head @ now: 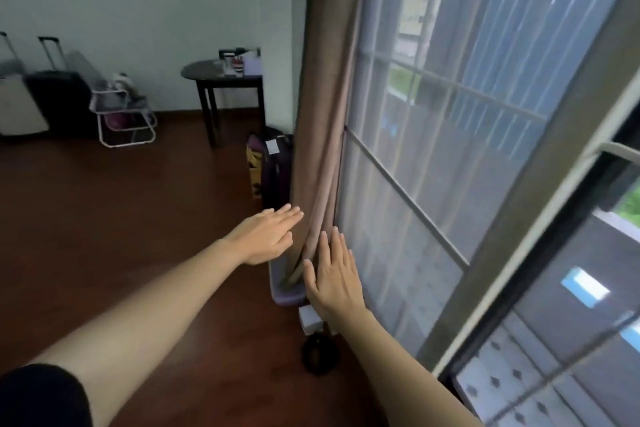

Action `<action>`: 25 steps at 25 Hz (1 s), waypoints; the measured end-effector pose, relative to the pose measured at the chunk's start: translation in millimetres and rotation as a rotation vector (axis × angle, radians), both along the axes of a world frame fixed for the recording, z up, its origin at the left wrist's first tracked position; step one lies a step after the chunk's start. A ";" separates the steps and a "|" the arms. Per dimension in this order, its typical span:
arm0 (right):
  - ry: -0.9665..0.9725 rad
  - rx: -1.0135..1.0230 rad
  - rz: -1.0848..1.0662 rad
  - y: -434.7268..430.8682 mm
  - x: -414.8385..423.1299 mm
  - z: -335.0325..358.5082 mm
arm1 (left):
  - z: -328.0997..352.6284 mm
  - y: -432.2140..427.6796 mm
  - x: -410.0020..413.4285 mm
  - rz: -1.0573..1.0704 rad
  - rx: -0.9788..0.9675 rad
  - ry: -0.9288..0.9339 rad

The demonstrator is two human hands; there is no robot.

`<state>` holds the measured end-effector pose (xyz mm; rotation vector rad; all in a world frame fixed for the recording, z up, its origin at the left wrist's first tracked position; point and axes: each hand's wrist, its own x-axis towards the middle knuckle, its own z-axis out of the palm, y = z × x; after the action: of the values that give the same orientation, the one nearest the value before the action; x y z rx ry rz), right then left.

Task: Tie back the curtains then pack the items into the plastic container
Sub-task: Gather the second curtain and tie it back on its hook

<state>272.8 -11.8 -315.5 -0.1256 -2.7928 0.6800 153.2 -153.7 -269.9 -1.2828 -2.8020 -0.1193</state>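
Head view: brown fabric curtain [325,114] hangs bunched at 12 o'clock, w/ sheer white curtain [398,184] at its 3 o'clock. Left hand [265,236] is flat, fingers straight, holding nothing, tips at brown curtain's 9 o'clock edge. Right hand [334,274] is likewise flat & empty, over the sheer's edge. Can't tell if either touches. Purple plastic container [285,291] sits on the floor btw both hands.

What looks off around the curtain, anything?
The brown curtain appears to hang with its lower end inside the purple plastic container standing under it, which could get in the way of packing. The left hand and right hand are open on either side.
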 end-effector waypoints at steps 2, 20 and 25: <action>0.016 0.008 0.025 2.7 -56.4 -2.4 | -0.3 2.4 -47.8 0.017 0.033 0.035; -0.053 0.014 -0.134 -83.3 -433.9 -34.3 | -4.5 -90.2 -427.9 0.048 0.026 -0.080; -0.107 -0.050 -0.420 -106.4 -505.6 -34.7 | -4.7 -84.6 -529.0 -0.172 0.045 -0.113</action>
<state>-232.8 -118.2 -350.2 -0.7526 -2.7140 0.6489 -375.7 -238.3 -274.5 -1.5513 -2.7568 -0.2689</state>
